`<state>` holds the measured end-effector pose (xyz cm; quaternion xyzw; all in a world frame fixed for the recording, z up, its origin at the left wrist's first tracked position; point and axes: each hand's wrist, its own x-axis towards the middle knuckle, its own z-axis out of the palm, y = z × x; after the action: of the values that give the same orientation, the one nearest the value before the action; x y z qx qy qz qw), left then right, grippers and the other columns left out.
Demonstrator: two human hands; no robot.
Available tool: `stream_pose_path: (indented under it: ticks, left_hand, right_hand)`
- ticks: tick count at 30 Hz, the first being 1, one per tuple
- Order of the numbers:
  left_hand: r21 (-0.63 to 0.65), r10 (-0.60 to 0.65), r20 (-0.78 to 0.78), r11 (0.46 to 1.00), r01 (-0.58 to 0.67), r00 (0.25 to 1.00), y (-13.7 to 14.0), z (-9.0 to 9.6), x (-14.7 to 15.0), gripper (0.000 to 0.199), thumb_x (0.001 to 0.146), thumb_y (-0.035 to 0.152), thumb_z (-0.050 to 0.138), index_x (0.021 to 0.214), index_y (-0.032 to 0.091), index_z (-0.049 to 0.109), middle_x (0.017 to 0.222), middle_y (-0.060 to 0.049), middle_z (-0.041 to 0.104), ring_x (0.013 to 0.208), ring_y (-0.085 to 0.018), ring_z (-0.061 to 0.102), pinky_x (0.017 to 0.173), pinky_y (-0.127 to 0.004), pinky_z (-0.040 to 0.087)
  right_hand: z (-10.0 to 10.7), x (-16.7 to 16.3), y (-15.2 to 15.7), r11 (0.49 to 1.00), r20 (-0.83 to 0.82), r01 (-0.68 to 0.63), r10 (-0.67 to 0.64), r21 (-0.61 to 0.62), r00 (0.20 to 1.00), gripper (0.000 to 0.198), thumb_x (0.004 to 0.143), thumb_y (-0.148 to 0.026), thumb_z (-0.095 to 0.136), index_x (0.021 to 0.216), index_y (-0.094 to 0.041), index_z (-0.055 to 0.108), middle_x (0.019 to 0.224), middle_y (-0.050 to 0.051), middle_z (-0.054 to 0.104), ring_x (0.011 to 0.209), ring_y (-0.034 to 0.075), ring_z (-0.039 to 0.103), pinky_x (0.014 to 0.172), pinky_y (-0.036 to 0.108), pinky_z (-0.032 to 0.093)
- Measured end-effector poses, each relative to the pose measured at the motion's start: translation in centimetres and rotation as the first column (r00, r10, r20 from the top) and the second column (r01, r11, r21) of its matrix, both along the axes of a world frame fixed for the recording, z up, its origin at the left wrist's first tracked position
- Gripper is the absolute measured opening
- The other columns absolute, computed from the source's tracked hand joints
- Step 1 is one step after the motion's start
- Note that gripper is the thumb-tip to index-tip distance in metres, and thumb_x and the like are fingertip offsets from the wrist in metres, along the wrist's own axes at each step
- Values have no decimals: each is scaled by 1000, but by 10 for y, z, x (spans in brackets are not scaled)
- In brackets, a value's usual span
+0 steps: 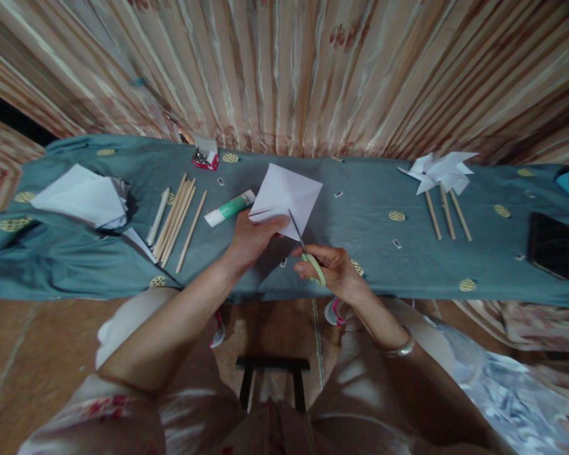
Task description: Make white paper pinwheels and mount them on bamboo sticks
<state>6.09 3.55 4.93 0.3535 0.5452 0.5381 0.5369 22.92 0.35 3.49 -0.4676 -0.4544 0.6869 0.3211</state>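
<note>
One square white sheet (291, 189) is gripped at its edge, between seven and eight o'clock, by the left hand (253, 239), the thumb being laid on top. Green-handled scissors (317, 268) are held in the right hand (334, 268) at five o'clock, the fingers curled about the handles; the blades are set at the sheet's near corner, at six, though how far they are parted cannot be told. With the sheet as the dial's centre and twelve pointing away from the person, a glue stick (230, 208) is placed at nine, near the left hand. Wooden sticks (174, 218) are lined up farther out at nine, and a paper stack (78, 196) is seen beyond them. A small open box (206, 158) is set at ten. White pinwheels (439, 172) are placed at three, all on a blue-green cloth (370, 253).
</note>
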Motion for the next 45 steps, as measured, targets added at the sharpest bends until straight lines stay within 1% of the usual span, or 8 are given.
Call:
stream_pose_path:
  ticks: [6,12,18,26,33,37,41,45]
  left_hand:
    - [38,-14,24,999,13,1000,0,-5,-1,25,56,28,83,76,18,71,75,-2,73,65,-17,65,59,-26,53]
    - [51,-23,9,998,22,1000,2,-10,-3,24,57,29,83,73,18,70,71,-1,71,63,-16,64,57,-26,52]
    - [34,-31,-11,999,31,999,1,-8,-2,25,57,30,82,75,17,71,75,-3,73,67,-18,65,60,-27,53]
    - [32,-41,14,999,40,999,-1,-5,-2,25,58,29,83,76,17,72,76,-3,73,68,-18,66,60,-27,53]
    - [31,-41,11,999,40,999,0,-5,-2,24,57,30,83,74,18,71,74,-3,73,67,-18,65,59,-27,53]
    - [37,-40,4,999,40,999,0,-4,-3,23,57,29,82,73,18,70,72,-2,71,64,-17,63,58,-26,51]
    - [39,-32,40,999,30,999,1,-4,-2,24,57,31,84,71,18,70,70,-1,70,63,-16,63,57,-26,49]
    - [34,10,146,999,-15,989,3,-5,1,28,56,32,88,74,19,71,79,-2,74,70,-17,66,68,-29,53]
  right_hand:
    - [-3,0,0,999,7,33,-33,1,999,47,45,-46,94,77,-18,75,56,-5,61,50,8,53,49,22,44]
    - [-4,0,0,999,14,29,-29,18,999,43,46,-45,94,74,-19,73,56,-4,60,50,8,52,49,23,43]
    - [0,0,0,999,26,28,-29,16,999,44,47,-46,93,72,-18,72,55,-4,59,49,8,51,48,23,41]
    - [1,-2,0,999,10,50,-50,-13,999,44,42,-43,95,70,-18,72,53,-5,59,47,7,49,46,22,38]
    - [-2,1,1,999,33,14,-15,30,999,44,47,-45,94,74,-18,73,54,-5,59,49,8,50,48,22,41]
    - [-3,1,1,999,50,5,-7,44,999,44,48,-48,93,74,-18,73,53,-5,59,48,8,51,47,22,41]
    - [-3,0,0,1000,44,10,-11,23,999,45,47,-47,93,75,-18,72,54,-5,60,49,9,53,48,22,42]
    - [2,-3,-1,999,38,24,-23,-30,999,47,43,-43,94,78,-19,72,57,-5,63,51,9,56,51,22,44]
